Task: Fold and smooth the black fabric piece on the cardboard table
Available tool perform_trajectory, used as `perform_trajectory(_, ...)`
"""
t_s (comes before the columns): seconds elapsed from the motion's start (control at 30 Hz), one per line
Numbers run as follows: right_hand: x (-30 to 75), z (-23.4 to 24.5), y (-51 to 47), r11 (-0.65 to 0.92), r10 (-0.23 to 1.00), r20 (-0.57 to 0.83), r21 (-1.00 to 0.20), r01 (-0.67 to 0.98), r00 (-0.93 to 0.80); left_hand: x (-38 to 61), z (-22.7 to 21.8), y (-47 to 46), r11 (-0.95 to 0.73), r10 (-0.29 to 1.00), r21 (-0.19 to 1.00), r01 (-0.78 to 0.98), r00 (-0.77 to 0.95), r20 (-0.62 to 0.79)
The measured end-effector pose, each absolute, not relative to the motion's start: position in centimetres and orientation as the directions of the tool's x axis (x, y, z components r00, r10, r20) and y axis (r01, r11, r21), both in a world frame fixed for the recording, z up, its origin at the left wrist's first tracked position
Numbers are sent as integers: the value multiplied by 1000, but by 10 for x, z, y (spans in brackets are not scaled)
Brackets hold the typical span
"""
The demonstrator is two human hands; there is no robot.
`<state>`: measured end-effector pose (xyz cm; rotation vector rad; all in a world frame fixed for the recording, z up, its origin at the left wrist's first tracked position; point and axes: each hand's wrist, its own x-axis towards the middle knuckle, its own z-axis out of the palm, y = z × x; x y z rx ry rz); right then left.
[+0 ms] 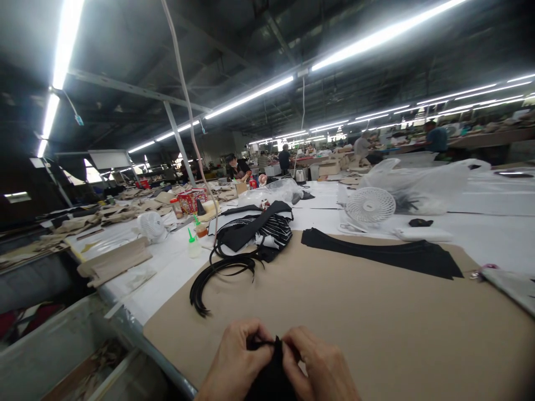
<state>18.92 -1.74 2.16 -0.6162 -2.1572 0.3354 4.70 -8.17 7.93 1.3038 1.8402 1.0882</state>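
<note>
My left hand (pixel 236 359) and my right hand (pixel 320 365) meet at the bottom edge of the view, over a brown paper sheet (pixel 334 312) on the worktable. Both pinch a small piece of black fabric (pixel 271 370) between thumbs and fingers; the piece hangs down between the hands. Beyond the hands lie a bundle of curved black strips (pixel 217 273), a pile of black and striped fabric (pixel 259 228), and a flat black cut piece (pixel 384 253).
A small white fan (pixel 370 206) and a clear plastic bag (pixel 418 186) stand at the back right. Glue bottles (pixel 193 242), another fan (pixel 151 225) and beige material stacks (pixel 112 259) lie left. Other people work at far tables. A bin (pixel 62 345) sits below left.
</note>
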Motion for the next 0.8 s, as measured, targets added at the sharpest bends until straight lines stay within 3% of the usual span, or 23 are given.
perform_trajectory(0.2,202,34,-14,682,705,502,-672,287,-501,40,69,-79,213,930,952,221,-345,-128)
perform_trajectory(0.3,212,44,-9,657,702,476,-719,225,-529,36,69,-81,227,921,960,162,-356,-158)
perform_trajectory(0.4,216,48,-8,782,563,577,-603,156,-592,38,71,-83,218,938,956,197,-311,-150)
perform_trajectory(0.53,209,47,-13,910,404,626,-353,219,-667,46,75,-84,198,950,880,431,-307,-64)
perform_trajectory(0.7,194,41,-15,920,328,754,-119,372,-569,53,84,-88,185,952,778,601,-307,11)
perform_trajectory(0.8,193,35,-12,931,238,733,15,364,-638,57,90,-90,208,953,759,617,-304,-15)
